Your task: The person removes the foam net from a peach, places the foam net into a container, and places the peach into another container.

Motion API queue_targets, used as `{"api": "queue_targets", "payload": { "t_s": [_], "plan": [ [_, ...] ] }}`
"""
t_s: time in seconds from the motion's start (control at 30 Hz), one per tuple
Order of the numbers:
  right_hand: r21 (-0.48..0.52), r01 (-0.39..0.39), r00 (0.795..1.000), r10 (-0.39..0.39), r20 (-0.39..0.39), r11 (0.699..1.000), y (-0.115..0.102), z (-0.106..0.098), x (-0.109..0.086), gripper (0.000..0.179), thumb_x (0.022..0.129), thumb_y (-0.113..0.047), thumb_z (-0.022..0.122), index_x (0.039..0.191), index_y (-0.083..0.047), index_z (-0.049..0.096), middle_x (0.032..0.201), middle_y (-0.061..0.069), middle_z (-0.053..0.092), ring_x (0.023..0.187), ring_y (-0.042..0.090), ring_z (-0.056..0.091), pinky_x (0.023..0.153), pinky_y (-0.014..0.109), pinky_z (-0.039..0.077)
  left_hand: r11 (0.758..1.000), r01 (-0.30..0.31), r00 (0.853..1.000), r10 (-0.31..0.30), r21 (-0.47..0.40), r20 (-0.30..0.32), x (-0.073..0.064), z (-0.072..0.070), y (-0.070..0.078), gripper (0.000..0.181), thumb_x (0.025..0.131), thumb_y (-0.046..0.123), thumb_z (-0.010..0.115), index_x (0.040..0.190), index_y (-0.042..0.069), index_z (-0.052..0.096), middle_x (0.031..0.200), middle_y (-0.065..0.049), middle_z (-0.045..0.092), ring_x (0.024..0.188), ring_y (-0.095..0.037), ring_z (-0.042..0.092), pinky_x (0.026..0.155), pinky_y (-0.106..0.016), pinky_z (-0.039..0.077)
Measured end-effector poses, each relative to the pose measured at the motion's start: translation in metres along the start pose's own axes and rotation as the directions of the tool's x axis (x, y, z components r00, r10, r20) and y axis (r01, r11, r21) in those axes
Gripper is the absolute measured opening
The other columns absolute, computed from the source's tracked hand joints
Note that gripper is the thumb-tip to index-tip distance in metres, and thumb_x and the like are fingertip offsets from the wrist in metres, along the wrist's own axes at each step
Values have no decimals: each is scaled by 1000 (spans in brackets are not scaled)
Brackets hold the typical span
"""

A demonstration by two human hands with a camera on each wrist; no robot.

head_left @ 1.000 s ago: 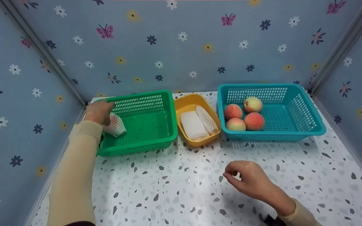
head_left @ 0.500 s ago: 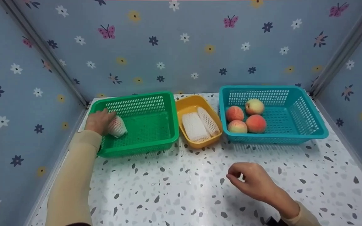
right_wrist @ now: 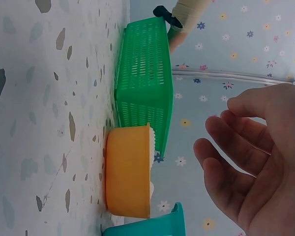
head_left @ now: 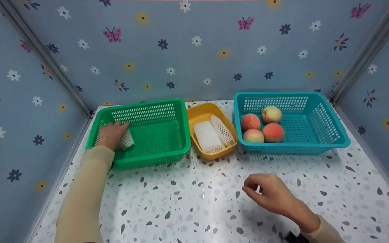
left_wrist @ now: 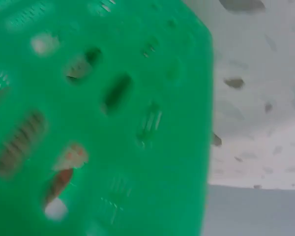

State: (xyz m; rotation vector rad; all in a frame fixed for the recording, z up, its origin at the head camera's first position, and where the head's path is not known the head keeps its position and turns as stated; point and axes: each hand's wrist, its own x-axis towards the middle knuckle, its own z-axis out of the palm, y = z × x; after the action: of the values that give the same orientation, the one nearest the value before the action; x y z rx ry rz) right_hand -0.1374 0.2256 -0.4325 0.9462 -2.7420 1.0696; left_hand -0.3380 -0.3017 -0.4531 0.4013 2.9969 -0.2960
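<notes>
In the head view my left hand (head_left: 110, 134) reaches into the left end of the green basket (head_left: 157, 158). It grips a peach in a white foam net (head_left: 127, 139), whose netted end pokes out beside the fingers. In the left wrist view the green basket's wall (left_wrist: 152, 88) hides most of that hand; bits of fingers and peach show through its holes. My right hand (head_left: 272, 194) hovers above the front of the table, fingers loosely bent and holding nothing, as the right wrist view also shows.
A yellow tray (head_left: 211, 156) with white foam nets (head_left: 209, 135) stands between the green basket and a teal basket (head_left: 292, 147). Several bare peaches (head_left: 273, 132) lie in the teal basket's left half. Flowered panels (head_left: 194, 50) enclose the speckled table (head_left: 181, 209).
My left hand has moved from the green basket's left rim further in and down, covering more of the netted peach. My right hand has stayed nearly still.
</notes>
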Motion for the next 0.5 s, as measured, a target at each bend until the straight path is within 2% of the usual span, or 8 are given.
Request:
{"api": "queue_targets", "payload": {
  "t_s": [0.13, 0.3, 0.37, 0.5],
  "plan": [
    [4, 10, 1000, -10, -12, 1000, 0, -1, 1, 18, 88, -14, 72, 83, -29, 64, 74, -22, 58, 65, -1, 55, 55, 23, 49, 1000, 1, 1000, -1, -1, 8, -1, -3, 2, 67, 77, 24, 84, 131, 2, 52, 122, -33, 48, 104, -54, 49, 79, -66, 44],
    [-2, 0, 1000, 0, -7, 1000, 0, -2, 0, 16, 89, -16, 71, 83, -29, 64, 74, -21, 58, 65, -1, 55, 55, 23, 48, 1000, -18, 1000, 19, -7, 25, -3, -8, 6, 73, 76, 36, 83, 133, 2, 52, 123, -34, 46, 103, -55, 49, 77, -66, 45],
    [-1, -8, 1000, 8, 4, 1000, 0, -2, 0, 15, 90, -17, 71, 83, -29, 64, 73, -21, 58, 64, -1, 55, 55, 23, 48, 1000, -22, 999, 23, -19, 33, -4, -13, 7, 75, 78, 40, 81, 135, 2, 50, 125, -34, 46, 105, -55, 48, 77, -65, 45],
    [13, -25, 999, 25, 22, 1000, 0, -3, 2, 16, 90, -17, 70, 83, -29, 64, 72, -21, 58, 64, 0, 56, 55, 23, 49, 997, -19, 999, 21, -70, 36, -7, -28, 15, 73, 79, 38, 79, 135, 2, 49, 128, -33, 45, 110, -55, 46, 81, -67, 43]
  ]
}}
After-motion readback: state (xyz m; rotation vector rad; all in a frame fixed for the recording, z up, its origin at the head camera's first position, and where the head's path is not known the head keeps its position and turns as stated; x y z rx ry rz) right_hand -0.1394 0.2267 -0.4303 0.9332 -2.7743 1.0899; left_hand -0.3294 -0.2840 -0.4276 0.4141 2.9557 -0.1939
